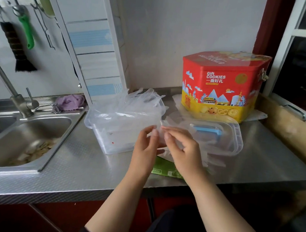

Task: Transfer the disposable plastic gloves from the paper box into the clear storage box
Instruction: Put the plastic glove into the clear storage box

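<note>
both hands, left (146, 146) and right (180, 149), pinch a blurred clear glove (157, 133); paper box (165, 169) mostly hidden.

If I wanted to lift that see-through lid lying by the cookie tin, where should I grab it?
Probably by the blue handle on top of the clear lid, coming from above. The lid lies flat on the steel counter, its rim low against the surface, while the handle stands raised and clear of both hands.
</note>
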A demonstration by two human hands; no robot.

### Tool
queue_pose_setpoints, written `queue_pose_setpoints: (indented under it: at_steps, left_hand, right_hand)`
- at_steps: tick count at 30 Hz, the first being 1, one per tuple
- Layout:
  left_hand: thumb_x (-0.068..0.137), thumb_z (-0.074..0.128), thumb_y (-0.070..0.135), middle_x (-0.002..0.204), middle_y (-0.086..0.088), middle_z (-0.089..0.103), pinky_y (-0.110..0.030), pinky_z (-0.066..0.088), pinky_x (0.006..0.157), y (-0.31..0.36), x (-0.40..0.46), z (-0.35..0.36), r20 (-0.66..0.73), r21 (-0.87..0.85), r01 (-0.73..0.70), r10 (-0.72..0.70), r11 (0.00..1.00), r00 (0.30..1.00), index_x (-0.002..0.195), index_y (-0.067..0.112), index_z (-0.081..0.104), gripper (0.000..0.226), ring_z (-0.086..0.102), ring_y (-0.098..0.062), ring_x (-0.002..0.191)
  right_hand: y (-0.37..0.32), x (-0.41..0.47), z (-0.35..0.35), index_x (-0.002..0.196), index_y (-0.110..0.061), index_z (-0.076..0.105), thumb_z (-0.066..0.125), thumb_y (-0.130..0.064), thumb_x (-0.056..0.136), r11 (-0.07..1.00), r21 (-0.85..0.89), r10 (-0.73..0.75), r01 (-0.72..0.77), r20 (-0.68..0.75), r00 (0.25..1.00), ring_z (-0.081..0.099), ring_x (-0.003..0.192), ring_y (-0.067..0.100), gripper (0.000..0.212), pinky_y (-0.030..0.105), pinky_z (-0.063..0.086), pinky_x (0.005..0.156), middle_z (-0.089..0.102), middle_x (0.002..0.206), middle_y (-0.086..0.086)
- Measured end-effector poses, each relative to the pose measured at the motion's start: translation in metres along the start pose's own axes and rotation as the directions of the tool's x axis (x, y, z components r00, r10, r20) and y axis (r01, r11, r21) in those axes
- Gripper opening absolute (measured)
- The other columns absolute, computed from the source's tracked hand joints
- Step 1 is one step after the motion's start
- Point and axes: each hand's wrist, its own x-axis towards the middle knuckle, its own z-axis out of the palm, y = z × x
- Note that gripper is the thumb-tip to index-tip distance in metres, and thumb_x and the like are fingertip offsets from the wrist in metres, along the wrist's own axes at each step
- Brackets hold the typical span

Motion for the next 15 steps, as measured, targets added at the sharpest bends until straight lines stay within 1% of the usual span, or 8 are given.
queue_pose_setpoints:
  at_steps: [2, 3, 5, 7, 10, 13, 14, 15]
  left_hand:
    - [0.092, 0.061, 0.024, 0.087, -0.008, 0.072, -0.029, 0.056, 0.069, -0.003, 0.004, -0.001, 0.055, -0.002, 0.050, -0.050, 0.999, 0.997, 0.114, 0.020, 0.053, 0.024, 0.070, -0.018, 0.076]
    - [0.089, 0.066, 0.016, 0.084, -0.008, 0.071, -0.027, 0.054, 0.067, -0.005, 0.004, -0.001, 0.063, -0.003, 0.055, -0.054, 0.998, 0.997, 0.111, 0.021, 0.054, 0.025, 0.069, -0.017, 0.072]
    - [0.087, 0.069, 0.005, 0.080, -0.006, 0.068, -0.026, 0.052, 0.064, -0.008, 0.006, -0.002, 0.052, 0.016, 0.032, -0.033, 0.999, 0.998, 0.106, 0.022, 0.056, 0.028, 0.065, -0.014, 0.065]
    - [0.087, 0.069, 0.005, 0.078, -0.001, 0.065, -0.026, 0.050, 0.064, -0.009, 0.008, -0.001, 0.049, 0.079, -0.034, 0.030, 0.996, 0.998, 0.104, 0.027, 0.057, 0.030, 0.060, -0.010, 0.064]
    - [0.086, 0.072, 0.016, 0.078, 0.008, 0.062, -0.029, 0.050, 0.064, -0.007, 0.011, 0.005, 0.101, 0.185, -0.110, 0.092, 0.977, 0.991, 0.104, 0.038, 0.051, 0.035, 0.056, -0.009, 0.067]
    - [0.084, 0.074, 0.022, 0.069, 0.010, 0.060, -0.039, 0.051, 0.064, -0.005, 0.014, 0.011, 0.031, 0.254, -0.130, 0.127, 0.958, 0.991, 0.084, 0.032, 0.058, 0.019, 0.055, -0.017, 0.064]
    - [0.084, 0.074, 0.024, 0.065, 0.010, 0.061, -0.039, 0.051, 0.063, -0.005, 0.016, 0.012, 0.001, 0.278, -0.129, 0.134, 0.952, 0.991, 0.078, 0.028, 0.061, 0.016, 0.057, -0.019, 0.062]
    - [0.085, 0.074, 0.026, 0.062, 0.011, 0.062, -0.036, 0.050, 0.063, -0.006, 0.016, 0.013, -0.018, 0.295, -0.124, 0.135, 0.947, 0.991, 0.074, 0.028, 0.063, 0.015, 0.059, -0.018, 0.061]
  right_hand:
    - [-0.007, -0.003, 0.001, 0.105, -0.028, 0.070, 0.060, -0.022, 0.093, 0.951, 0.182, 0.246, -0.249, 0.040, 0.969, 0.063, 0.104, 0.003, 0.016, 0.022, 0.051, 0.087, 0.070, 0.107, -0.008]
    - [-0.012, 0.000, 0.000, 0.103, -0.030, 0.069, 0.060, -0.017, 0.094, 0.910, 0.255, 0.327, -0.327, 0.043, 0.944, 0.064, 0.099, -0.001, 0.018, 0.014, 0.050, 0.081, 0.071, 0.102, -0.010]
    - [-0.016, 0.009, -0.003, 0.100, -0.028, 0.070, 0.060, -0.014, 0.094, 0.841, 0.340, 0.442, -0.420, 0.016, 0.897, 0.064, 0.088, -0.010, 0.018, 0.006, 0.046, 0.072, 0.070, 0.089, -0.020]
    - [-0.016, 0.016, -0.005, 0.104, -0.021, 0.072, 0.062, -0.018, 0.093, 0.796, 0.358, 0.519, -0.487, 0.009, 0.855, 0.062, 0.082, -0.015, 0.016, 0.003, 0.044, 0.067, 0.068, 0.086, -0.023]
    - [-0.017, 0.019, -0.008, 0.107, -0.019, 0.072, 0.062, -0.024, 0.092, 0.752, 0.343, 0.587, -0.562, 0.038, 0.809, 0.062, 0.083, -0.011, 0.018, 0.008, 0.045, 0.068, 0.070, 0.092, -0.015]
    - [-0.019, 0.022, -0.010, 0.089, -0.021, 0.075, 0.062, -0.022, 0.091, 0.671, 0.400, 0.652, -0.624, 0.084, 0.754, 0.066, 0.087, 0.006, 0.013, 0.021, 0.049, 0.075, 0.074, 0.091, 0.002]
    - [-0.019, 0.023, -0.010, 0.084, -0.019, 0.075, 0.062, -0.020, 0.090, 0.640, 0.439, 0.669, -0.631, 0.088, 0.738, 0.066, 0.089, 0.011, 0.014, 0.025, 0.049, 0.079, 0.074, 0.091, 0.005]
    - [-0.017, 0.024, -0.011, 0.083, -0.018, 0.074, 0.063, -0.020, 0.089, 0.606, 0.479, 0.691, -0.635, 0.077, 0.718, 0.065, 0.092, 0.013, 0.013, 0.028, 0.048, 0.082, 0.073, 0.091, 0.004]
